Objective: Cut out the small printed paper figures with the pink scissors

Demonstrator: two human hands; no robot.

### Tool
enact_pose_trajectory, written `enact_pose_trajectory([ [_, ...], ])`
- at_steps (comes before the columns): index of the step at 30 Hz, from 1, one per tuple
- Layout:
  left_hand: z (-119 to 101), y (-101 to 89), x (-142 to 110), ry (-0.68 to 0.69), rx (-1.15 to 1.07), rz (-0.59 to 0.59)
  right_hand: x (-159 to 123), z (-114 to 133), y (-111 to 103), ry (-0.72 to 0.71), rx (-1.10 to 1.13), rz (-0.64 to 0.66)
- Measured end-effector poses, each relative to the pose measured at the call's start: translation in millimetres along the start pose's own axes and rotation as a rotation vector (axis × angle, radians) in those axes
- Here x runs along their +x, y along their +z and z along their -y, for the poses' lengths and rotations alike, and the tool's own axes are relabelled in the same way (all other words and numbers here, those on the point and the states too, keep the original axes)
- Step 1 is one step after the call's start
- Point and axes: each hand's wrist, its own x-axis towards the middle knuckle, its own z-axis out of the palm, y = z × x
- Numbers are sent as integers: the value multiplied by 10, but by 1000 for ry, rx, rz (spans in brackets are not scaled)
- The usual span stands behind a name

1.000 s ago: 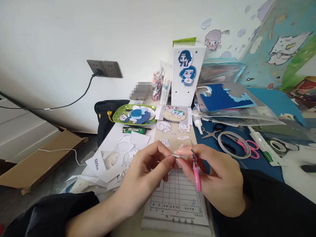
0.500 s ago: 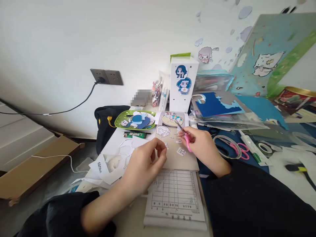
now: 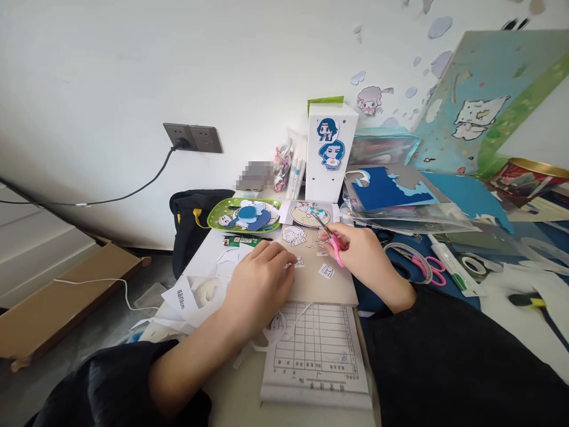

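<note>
Pale table (image 3: 235, 394): several cutouts (image 3: 326, 271) already freed; scraps (image 3: 181, 299) toward left edge; my right grip (image 3: 363, 254) holding scissors (image 3: 336, 254); left grip (image 3: 260, 281) curled, contents hidden.

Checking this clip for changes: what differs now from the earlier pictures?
The right hand has moved forward over the beige board, still holding the pink scissors. The left hand has parted from it and lowered beside a small paper cutout. The paper piece earlier pinched at the fingertips no longer shows there. The green tray and printed form stayed put.
</note>
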Motion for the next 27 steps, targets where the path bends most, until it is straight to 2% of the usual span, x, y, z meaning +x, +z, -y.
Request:
enact_pose_trajectory([
  [12, -9, -4, 2, 75, -15, 39, -59, -95, -22, -46, -135, 1],
  [20, -72, 8, 2, 198, -58, 188, -38, 4, -44, -125, -291, 63],
  [27, -80, 8, -10, 168, -85, 162, -21, 13, -30, -118, -331, 66],
])
